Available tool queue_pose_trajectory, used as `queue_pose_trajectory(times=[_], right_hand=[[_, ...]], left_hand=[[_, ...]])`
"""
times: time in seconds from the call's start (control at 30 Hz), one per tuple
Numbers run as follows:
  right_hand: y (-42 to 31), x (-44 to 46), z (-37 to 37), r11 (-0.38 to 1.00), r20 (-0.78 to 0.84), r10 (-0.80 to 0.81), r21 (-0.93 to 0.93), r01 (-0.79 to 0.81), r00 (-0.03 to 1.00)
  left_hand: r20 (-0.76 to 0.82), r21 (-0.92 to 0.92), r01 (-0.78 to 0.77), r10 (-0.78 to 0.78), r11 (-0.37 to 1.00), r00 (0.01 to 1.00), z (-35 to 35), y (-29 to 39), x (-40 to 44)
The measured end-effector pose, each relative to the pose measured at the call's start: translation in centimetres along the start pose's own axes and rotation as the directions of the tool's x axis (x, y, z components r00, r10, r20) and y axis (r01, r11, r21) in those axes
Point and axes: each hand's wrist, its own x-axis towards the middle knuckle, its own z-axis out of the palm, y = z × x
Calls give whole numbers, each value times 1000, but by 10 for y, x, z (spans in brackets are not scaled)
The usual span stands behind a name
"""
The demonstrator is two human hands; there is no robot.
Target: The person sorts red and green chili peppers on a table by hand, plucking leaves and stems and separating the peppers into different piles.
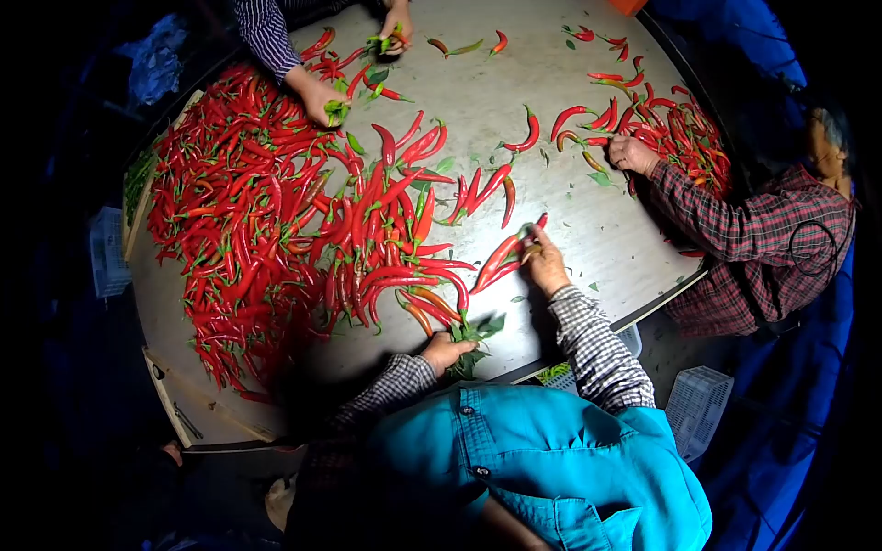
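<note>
Red peppers [497, 261] lie within my right hand [548, 266], pinched by its fingertips (exact count unclear). My left hand [444, 354], nearer the edge of the worktop [625, 230], grips green leaves [491, 327]. I judge this step as sorting; next calls for separate release.

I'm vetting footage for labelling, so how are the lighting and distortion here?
Head view: bright glare whitens the table between the left hand and right hand; head view: deep shadow swallows the lower-right edge of the red pepper pile; head view: the frame's corners are black; head view: the table's edge looks bowed, though lens or real shape, I can't tell.
</note>
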Motion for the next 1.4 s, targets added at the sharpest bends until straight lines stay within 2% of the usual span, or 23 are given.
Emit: queue_pose_trajectory(times=[0.03,0.1,0.13,0.17,0.23,0.27,0.3,0.4,0.5,0.53,0.63,0.67,0.7,0.73,0.77,0.83,0.93,1.0,1.07,1.17,1.23,1.33,1.4], right_hand=[[-14,-3,11,998,47,51,-30,-49,998],[-6,-1,46,981,27,-112,-159,115,993],[-24,-5,60,995,101,-60,-77,68,993],[-43,-10,75,1000,182,-16,2,16,983],[-44,-11,115,959,167,-216,-146,241,962],[-46,-10,134,967,217,-217,-89,241,952],[-52,-9,150,971,266,-220,-31,237,938],[-82,-9,171,932,337,-290,-112,344,896],[-105,3,168,955,496,-258,-2,298,829],[-113,3,155,978,590,-185,29,209,786],[-116,10,118,977,627,-211,120,175,750],[-103,18,109,957,537,-258,259,134,803],[-80,35,101,902,345,-432,169,397,833],[-77,43,78,925,238,-372,10,381,897],[-73,57,53,905,159,-391,-110,410,907],[-52,88,15,932,-81,-332,-182,314,940],[-16,140,-40,856,-275,-468,-378,353,840],[-26,152,-74,850,-294,-406,-468,240,865],[-25,167,-87,838,-309,-430,-486,247,849],[-35,187,-96,824,-291,-429,-514,238,855],[-42,199,-95,796,-237,-471,-530,293,849],[-45,205,-93,738,-114,-235,-667,101,965],[-47,198,-88,712,-79,-198,-697,88,977]], left_hand=[[1,5,-6,6,1000,1000,-1,6,-4],[-128,-111,-54,39,992,991,-1,19,-9],[-182,-130,-128,103,983,978,0,27,-14],[-189,-190,-93,56,977,980,-7,30,-13],[-160,-299,-100,53,949,986,-32,9,7],[-306,-329,-196,92,924,948,-29,23,-5],[-300,-439,-219,88,872,950,-35,31,-6],[-463,-274,-294,142,916,875,-48,45,-11],[-511,-359,-322,104,876,853,-72,45,-3],[-539,-339,-324,100,883,836,-81,43,3],[-584,-209,-349,170,914,794,-72,50,-5],[-518,-107,-312,215,944,828,-79,42,-4],[-442,2,-284,256,959,860,-83,40,1],[-419,28,-218,210,976,883,-46,83,-40],[-363,-3,-201,186,980,913,-55,71,-31],[-280,-104,-143,109,984,954,-63,72,-26],[-350,-138,-249,188,959,918,-66,59,-18],[-367,-96,-275,223,957,903,-65,57,-17],[-395,-19,-304,272,953,877,-64,58,-15],[-417,-45,-261,219,964,882,-53,69,-23],[-436,13,-325,298,946,849,-48,76,-27],[-344,-199,-233,154,952,926,-51,72,-22],[-328,-80,-275,235,958,915,-58,65,-19]])
